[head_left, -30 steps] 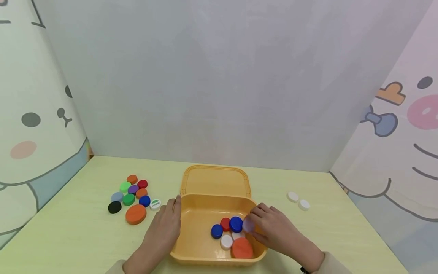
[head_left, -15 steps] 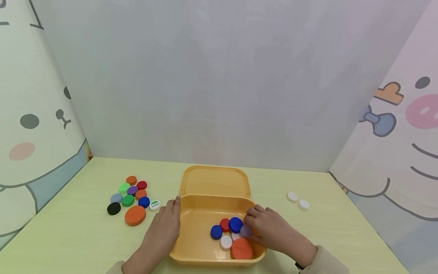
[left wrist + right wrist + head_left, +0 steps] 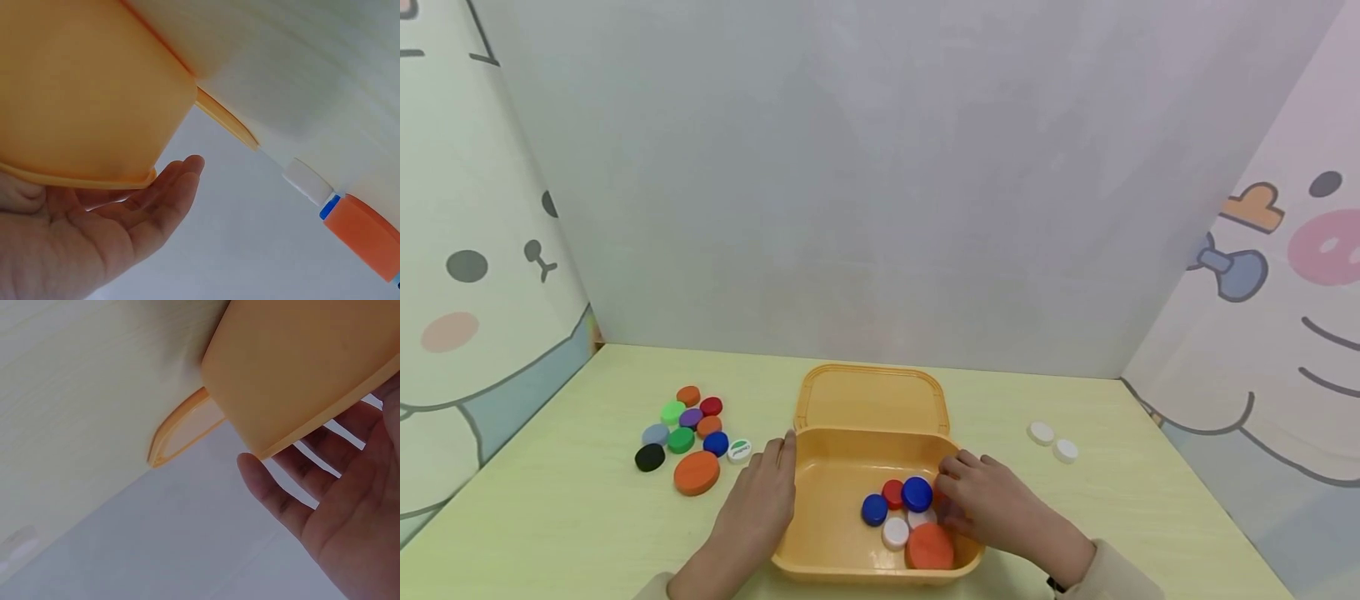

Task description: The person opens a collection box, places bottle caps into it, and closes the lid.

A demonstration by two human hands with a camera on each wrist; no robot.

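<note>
On the pale yellow surface [image 3: 1150, 521] stands an open orange box [image 3: 827, 517]; an orange lid [image 3: 872, 398] lies directly behind. Left hand [image 3: 760, 498]: fingers extended, together, resting against the left rim. Right hand [image 3: 1000, 504]: over the right rim, fingertips inside; whether this grip is clamped on anything cannot be determined. Box contents, mostly right half: large orange-red cap [image 3: 930, 547], smaller blue caps [image 3: 917, 494], white caps [image 3: 895, 533], red cap [image 3: 892, 494].

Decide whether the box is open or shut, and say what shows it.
Open: in the head view, the lid lies off the box, behind it, and caps show inside.
</note>
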